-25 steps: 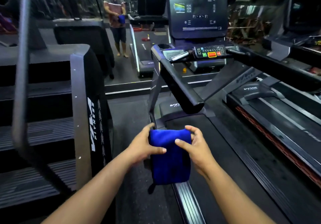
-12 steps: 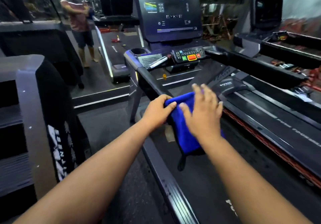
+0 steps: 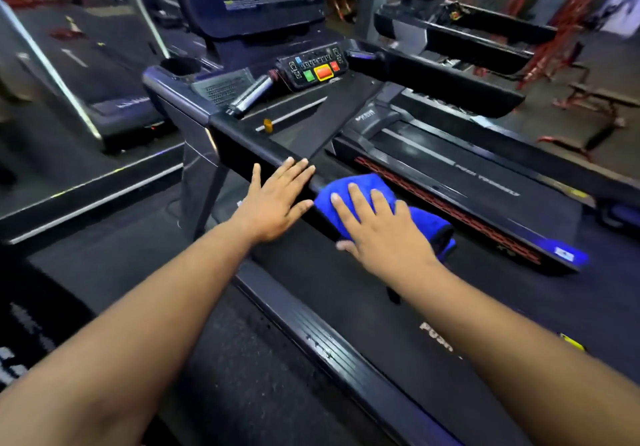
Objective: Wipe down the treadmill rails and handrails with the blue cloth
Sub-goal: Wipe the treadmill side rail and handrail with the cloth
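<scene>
The blue cloth point(image 3: 367, 186) is draped over the near end of the treadmill's black left handrail point(image 3: 242, 141). My right hand point(image 3: 377, 227) lies flat on top of it with fingers spread, pressing it onto the rail. My left hand point(image 3: 277, 200) rests flat on the bare handrail just left of the cloth, fingers straight. The grey ribbed left side rail point(image 3: 329, 345) of the deck runs below my arms. The right handrail point(image 3: 446, 85) stretches across behind the console.
The console point(image 3: 318, 68) with green, orange and red buttons sits ahead, with a cup holder point(image 3: 180, 65) at its left. A second treadmill point(image 3: 485, 175) stands close on the right. A mirror and red gym frames fill the back.
I have leaned in over the treadmill. Both hands went from holding the folded cloth in the air to lying flat on the left handrail, the right one on the cloth.
</scene>
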`<state>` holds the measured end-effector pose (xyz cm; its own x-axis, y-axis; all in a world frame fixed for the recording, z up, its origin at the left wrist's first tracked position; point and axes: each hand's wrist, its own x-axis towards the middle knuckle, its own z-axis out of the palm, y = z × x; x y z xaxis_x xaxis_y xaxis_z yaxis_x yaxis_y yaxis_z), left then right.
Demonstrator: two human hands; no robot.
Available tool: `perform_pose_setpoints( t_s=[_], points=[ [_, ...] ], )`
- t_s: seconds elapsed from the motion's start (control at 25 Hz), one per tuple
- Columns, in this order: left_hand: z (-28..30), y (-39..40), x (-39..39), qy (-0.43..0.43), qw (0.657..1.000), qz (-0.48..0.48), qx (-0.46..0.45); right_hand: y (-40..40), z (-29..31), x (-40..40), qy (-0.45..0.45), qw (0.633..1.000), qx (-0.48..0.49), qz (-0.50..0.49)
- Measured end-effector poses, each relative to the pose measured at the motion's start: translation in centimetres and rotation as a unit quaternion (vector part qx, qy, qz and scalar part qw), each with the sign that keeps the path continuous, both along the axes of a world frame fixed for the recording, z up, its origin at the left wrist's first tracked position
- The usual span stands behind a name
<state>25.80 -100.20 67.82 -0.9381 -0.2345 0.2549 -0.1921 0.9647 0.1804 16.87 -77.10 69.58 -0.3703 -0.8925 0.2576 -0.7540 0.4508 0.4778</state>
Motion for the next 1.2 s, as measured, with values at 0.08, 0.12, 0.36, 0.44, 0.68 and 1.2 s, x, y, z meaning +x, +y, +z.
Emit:
perform_pose_setpoints(
  t_s=[0.08,0.12,0.36,0.44,0.68,1.2],
  points=[
    [-0.7,-0.5,-0.1,-0.004,1.000,-0.014,-0.021,5.2,-1.6,0.8,0.051,0.997,0.018,0.059],
    [-0.9,-0.7,-0.3,-0.003,0.999,-0.015,-0.030,6.5,-1.6,0.8,0.060,0.995,0.023,0.080],
    [-0.8,-1.6,0.0,-0.013,0.997,-0.031,-0.075,-2.6,-0.1,1.6,0.036,0.987,0.153,0.004],
    [-0.6,-1.7,0.3,-0.027,0.997,-0.033,-0.070,-0.1,0.0,1.4,0.075,0.980,0.184,0.034],
    [-0.3,-1.4,-0.1,-0.048,0.997,-0.035,-0.041,0.7,1.5,0.4,-0.008,0.994,0.110,0.020],
    [0.1,-2.1,-0.2,-0.071,0.996,-0.057,-0.015,-4.1,1.5,0.4,-0.034,0.998,0.036,-0.032]
  ],
)
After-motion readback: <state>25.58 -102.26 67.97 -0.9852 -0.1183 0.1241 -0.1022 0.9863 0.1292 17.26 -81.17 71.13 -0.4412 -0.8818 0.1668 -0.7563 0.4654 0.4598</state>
